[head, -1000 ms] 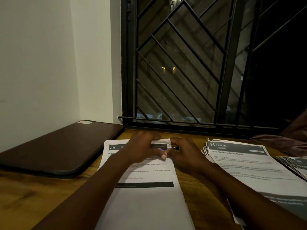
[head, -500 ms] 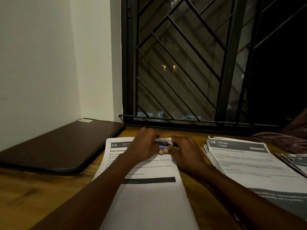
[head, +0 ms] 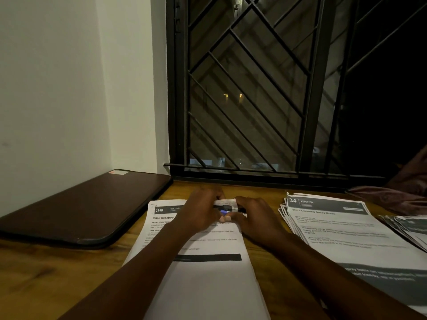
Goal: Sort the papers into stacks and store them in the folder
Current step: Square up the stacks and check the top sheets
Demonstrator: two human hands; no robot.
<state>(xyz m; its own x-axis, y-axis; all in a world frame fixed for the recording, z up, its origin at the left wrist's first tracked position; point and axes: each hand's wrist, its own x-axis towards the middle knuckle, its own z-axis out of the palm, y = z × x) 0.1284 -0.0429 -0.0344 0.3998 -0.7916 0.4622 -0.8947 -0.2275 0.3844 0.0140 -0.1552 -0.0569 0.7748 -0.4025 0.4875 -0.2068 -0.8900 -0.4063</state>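
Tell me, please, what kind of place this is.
Probably a desk at home, at night: a wooden table set against a barred window with darkness outside, and on it printed papers in stacks and a dark folder.

Small dark object (head: 227,208) with a blue spot, pinched between left hand (head: 201,212) and right hand (head: 256,219): mostly covered by fingers, identity not readable.
Centre paper stack (head: 208,285), under the grip: header line beyond "2748" hidden by the left hand; near end cut by the frame bottom.
Right of the grip, kitchen stack (head: 346,229): body text blurred, lower right corner out of frame.
Farther right, third stack (head: 411,227): cut by the frame edge, print illegible.
Left of the grip, dark folder (head: 80,211): its left end runs out of frame.
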